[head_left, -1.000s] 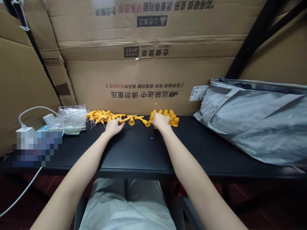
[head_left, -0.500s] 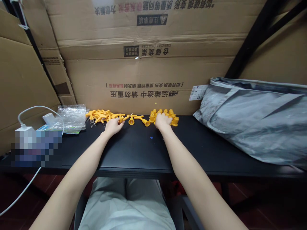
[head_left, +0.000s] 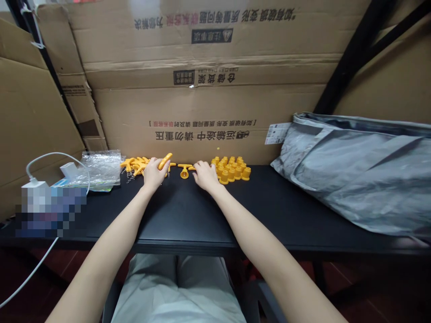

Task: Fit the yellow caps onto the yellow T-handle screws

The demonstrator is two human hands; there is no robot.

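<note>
In the head view my left hand (head_left: 155, 174) is closed around a yellow T-shaped corkscrew handle (head_left: 165, 160), raised a little off the black table. Beside that hand lies a pile of yellow corkscrews (head_left: 129, 165) with thin metal spirals. My right hand (head_left: 206, 175) has its fingers bent over another yellow corkscrew (head_left: 191, 168), most of which the hand hides. Between my hands one corkscrew with a bell-shaped base (head_left: 184, 172) lies on the table. Just right of my right hand stand several yellow cup-shaped bases (head_left: 238, 172) in a tight cluster.
A grey fabric bag (head_left: 357, 175) takes up the right side of the black table (head_left: 188, 215). At the left are clear plastic wrap (head_left: 101, 168), a white charger (head_left: 34, 190) and its cable. Cardboard (head_left: 202, 103) stands upright along the back.
My right hand has moved left from the cup-shaped bases to the nearby corkscrew. My left hand now holds a yellow handle higher, tilted upward.
</note>
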